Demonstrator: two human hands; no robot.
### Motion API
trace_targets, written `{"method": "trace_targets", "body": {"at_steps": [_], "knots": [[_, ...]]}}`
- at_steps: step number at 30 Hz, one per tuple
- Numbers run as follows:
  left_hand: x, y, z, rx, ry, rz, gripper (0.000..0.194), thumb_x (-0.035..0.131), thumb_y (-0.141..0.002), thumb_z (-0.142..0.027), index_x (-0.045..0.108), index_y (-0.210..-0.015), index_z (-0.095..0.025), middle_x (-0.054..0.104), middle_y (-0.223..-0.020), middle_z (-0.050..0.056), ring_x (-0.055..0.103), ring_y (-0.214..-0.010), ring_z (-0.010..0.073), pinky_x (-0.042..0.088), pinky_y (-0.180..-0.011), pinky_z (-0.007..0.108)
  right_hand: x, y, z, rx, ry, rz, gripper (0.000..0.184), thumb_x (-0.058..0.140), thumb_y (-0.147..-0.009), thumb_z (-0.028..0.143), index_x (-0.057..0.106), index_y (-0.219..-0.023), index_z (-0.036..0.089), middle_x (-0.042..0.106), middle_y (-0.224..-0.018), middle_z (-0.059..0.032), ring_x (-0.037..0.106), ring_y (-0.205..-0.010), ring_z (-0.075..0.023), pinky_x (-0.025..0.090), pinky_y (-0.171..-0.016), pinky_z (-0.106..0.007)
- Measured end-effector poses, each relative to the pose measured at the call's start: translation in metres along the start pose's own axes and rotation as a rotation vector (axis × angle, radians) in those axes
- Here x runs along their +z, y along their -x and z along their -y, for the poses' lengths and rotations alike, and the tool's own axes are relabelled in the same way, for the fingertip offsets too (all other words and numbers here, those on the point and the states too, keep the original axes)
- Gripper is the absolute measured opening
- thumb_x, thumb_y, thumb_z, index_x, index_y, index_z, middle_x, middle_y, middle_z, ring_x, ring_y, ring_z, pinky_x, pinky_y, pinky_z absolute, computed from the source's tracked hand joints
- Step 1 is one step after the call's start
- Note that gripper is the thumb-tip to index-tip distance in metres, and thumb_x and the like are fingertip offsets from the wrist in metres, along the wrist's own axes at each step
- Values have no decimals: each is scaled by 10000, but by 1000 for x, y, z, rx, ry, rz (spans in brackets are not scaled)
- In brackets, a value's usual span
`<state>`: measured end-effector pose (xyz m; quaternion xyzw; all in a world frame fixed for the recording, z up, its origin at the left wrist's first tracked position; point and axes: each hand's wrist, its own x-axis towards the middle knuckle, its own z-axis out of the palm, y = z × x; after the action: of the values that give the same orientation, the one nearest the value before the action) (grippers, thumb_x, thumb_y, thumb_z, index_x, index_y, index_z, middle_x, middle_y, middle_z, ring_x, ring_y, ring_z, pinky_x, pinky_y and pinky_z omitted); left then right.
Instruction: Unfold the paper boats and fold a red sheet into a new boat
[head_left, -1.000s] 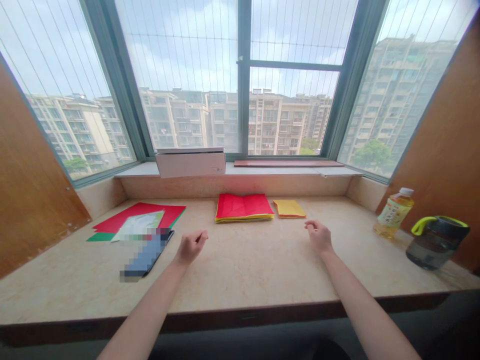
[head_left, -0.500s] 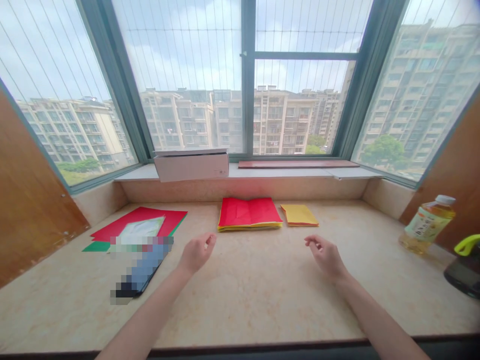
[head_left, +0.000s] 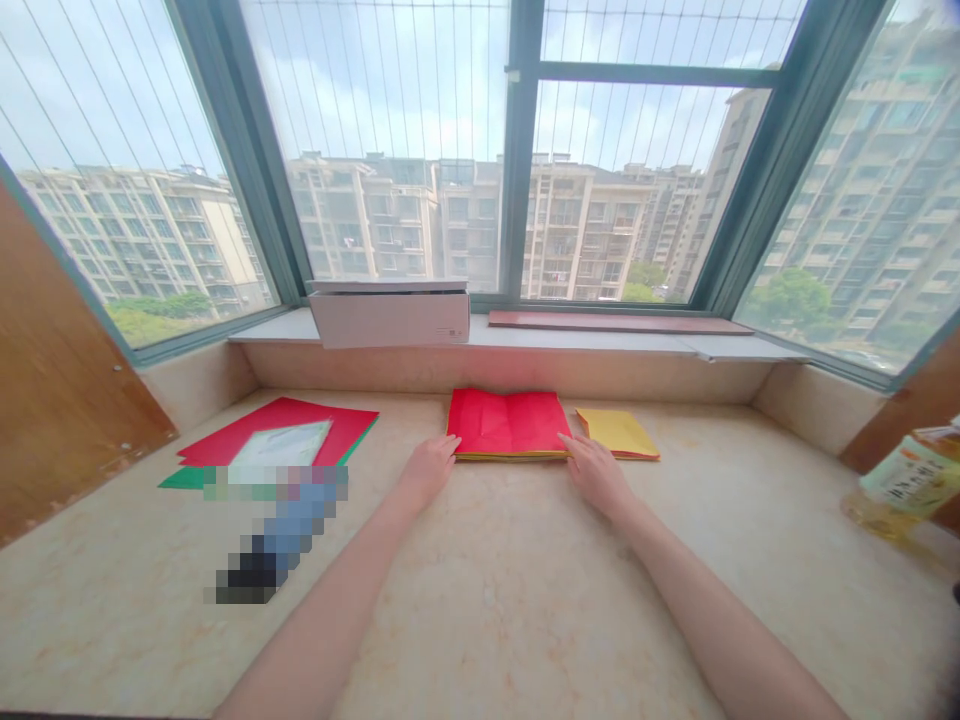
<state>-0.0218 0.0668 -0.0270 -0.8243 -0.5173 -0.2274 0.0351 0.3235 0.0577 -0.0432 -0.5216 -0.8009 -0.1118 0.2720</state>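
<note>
A stack of folded paper, red on top with yellow edges below, lies on the counter in front of me. My left hand touches its near left corner, fingers stretched out over the edge. At the near right corner my right hand has its fingertips on the red sheet, fingers also stretched out. Both thumbs are hard to make out. Just right of the stack, close behind my right hand, is a smaller yellow folded paper with a reddish edge.
On the left, red and green sheets lie under a pale packet, near a pixelated dark-and-blue object. A white box and a reddish board rest on the window sill. A drink bottle stands at right.
Both hands have moved inward and forward from loosely curled poses beside the red stack to its near corners, fingers now extended. The view has shifted; the dark container at right has nearly left it.
</note>
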Motion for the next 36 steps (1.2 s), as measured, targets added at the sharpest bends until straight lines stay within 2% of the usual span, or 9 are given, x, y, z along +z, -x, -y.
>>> {"method": "trace_targets", "body": {"at_steps": [6,11,17,22,24,27,30,32,36], "knots": [[0,4,-3,34,-35,-7,387,466,-857,-60,673,-1172,-149,699,-1192,144,650,-1103,256,475,-980,411,-5,9,-6,-46,25,-3,390,466,-884,91,670,-1198,201,731,-1002,-105,640,-962,-253,448,-906,-388],[-26,11,-11,58,-37,-86,347,456,-903,-103,671,-1168,-164,703,-1167,145,657,-1076,274,491,-941,424,-26,9,-3,-56,-38,-124,308,466,-929,144,697,-1111,236,731,-996,-79,626,-979,-247,439,-920,-398],[-67,23,-29,156,91,-561,234,483,-964,-240,669,-1094,-184,732,-967,97,671,-934,218,503,-887,354,-53,17,9,67,-320,-517,303,572,-918,303,595,-1210,223,689,-1107,-114,634,-1037,-254,478,-937,-433],[-71,28,-38,106,277,-744,196,577,-927,-301,653,-1069,-189,737,-898,71,681,-821,177,529,-836,312,-58,25,20,146,-674,-308,231,567,-915,420,671,-962,219,723,-1024,-84,673,-968,-241,522,-882,-406],[-71,27,-40,46,459,-785,330,651,-877,-346,608,-1162,-185,734,-911,68,684,-821,177,538,-839,319,-61,26,25,235,-749,-318,276,554,-914,449,681,-863,208,739,-898,-70,687,-866,-240,539,-818,-391],[-74,23,-46,-56,873,-634,549,680,-832,-451,538,-1279,-166,729,-967,94,694,-866,212,558,-813,345,-68,25,32,429,-898,-447,302,602,-875,482,678,-840,192,737,-809,-58,683,-735,-233,555,-683,-357],[-79,22,-56,-174,1205,-130,532,633,-849,-504,602,-1224,-128,740,-973,139,714,-840,262,583,-730,368,-74,24,37,573,-1093,-454,329,678,-808,509,668,-859,184,742,-801,-59,686,-677,-237,561,-589,-337],[-78,22,-63,-261,1288,81,493,617,-856,-511,661,-1142,-112,749,-946,148,720,-809,278,590,-710,385,-77,22,37,649,-1150,-396,372,704,-777,527,672,-902,178,749,-805,-67,692,-662,-248,562,-564,-341],[-68,21,-70,-332,1249,70,469,591,-865,-521,694,-1089,-122,758,-913,118,716,-839,284,588,-754,403,-79,22,34,673,-914,-314,430,666,-787,574,697,-915,164,752,-791,-78,680,-655,-255,523,-550,-330]]}}
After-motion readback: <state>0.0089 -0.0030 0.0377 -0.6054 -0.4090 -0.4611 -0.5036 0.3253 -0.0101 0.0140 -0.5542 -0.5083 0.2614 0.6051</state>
